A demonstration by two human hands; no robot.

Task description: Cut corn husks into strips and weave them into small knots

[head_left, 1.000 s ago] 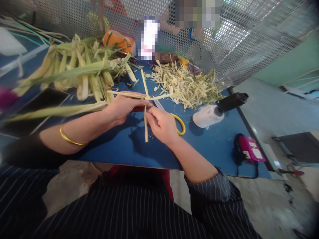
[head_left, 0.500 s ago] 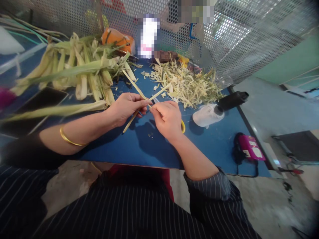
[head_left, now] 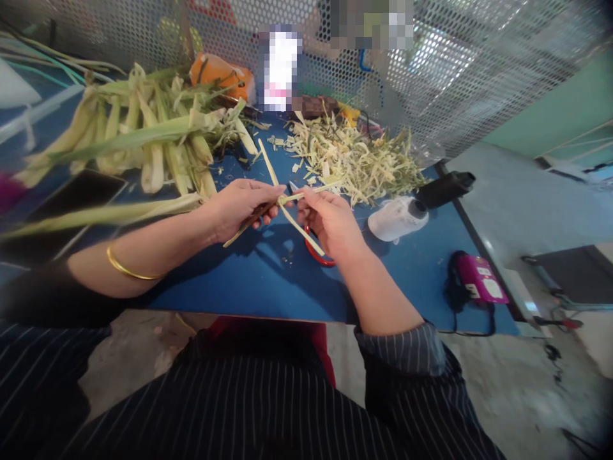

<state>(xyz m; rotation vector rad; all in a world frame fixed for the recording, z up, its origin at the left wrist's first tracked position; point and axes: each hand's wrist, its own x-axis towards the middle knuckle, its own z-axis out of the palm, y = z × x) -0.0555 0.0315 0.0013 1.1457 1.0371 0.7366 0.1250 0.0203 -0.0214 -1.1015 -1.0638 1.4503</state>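
Four ends of pale strips [head_left: 306, 236] spread from a small crossing [head_left: 281, 200] between your hands, seen from the head view, and you have it raised above the middle of the bench [head_left: 249, 287]. Your left hand [head_left: 239, 207] is closed, thumb and fingers pinching the left side of the crossing, with one end running out beneath it to the near left. Your right hand [head_left: 335, 223] is pinched on the end that points right, close to the crossing. Since half a second ago, your right fingers have come onto this arm, and another end now hangs free to the near right; the fourth points to the far side. That change leaves the near-right end unheld, while your left grip looks to be what steadies the crossing. Just beneath your right hand, the scissors [head_left: 318, 257] show a red handle loop, their blade tip poking out on the far side. To the far right of your hands you have a heap of shredded husk [head_left: 357, 160], and on the right a white cone of thread [head_left: 397, 222] beside a black cylinder [head_left: 445, 190]. Farther right, near the edge, sits a magenta device [head_left: 483, 280]. Long stalks [head_left: 153, 166] lie piled to the far left.
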